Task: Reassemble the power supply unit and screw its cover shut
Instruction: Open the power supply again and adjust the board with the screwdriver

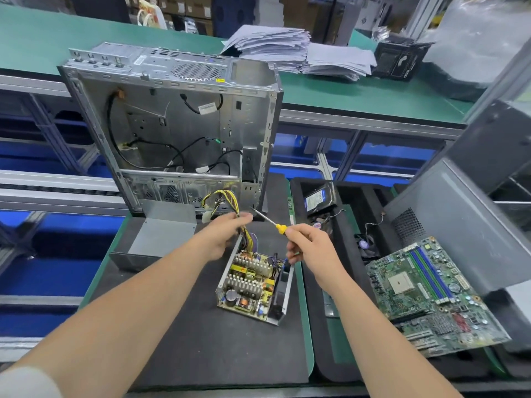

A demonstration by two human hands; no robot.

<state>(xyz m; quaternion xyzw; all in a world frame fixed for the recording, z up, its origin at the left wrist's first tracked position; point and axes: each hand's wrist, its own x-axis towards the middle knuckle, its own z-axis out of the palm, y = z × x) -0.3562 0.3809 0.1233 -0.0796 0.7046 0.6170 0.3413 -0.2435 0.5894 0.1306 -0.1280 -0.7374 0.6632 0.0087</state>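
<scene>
Open power supply unit (253,285) on tabletop (201,354), left hand (224,237) curled round its wire bundle (227,200) at 12 o'clock, right hand (309,247) gripping screwdriver (280,227) at 1 o'clock, cover (163,234) at 10 o'clock

Electronics workshop, probably a factory, green benches (86,38), motherboard (431,294)

- The open silver metal power supply box (253,285) lies on the black foam mat (186,326).
- The folded grey sheet-metal cover (161,237) lies left of it, slightly farther.
- The upright silver steel computer case (178,124) stands behind both.
- The green rectangular motherboard (431,294) lies well apart, right.
</scene>
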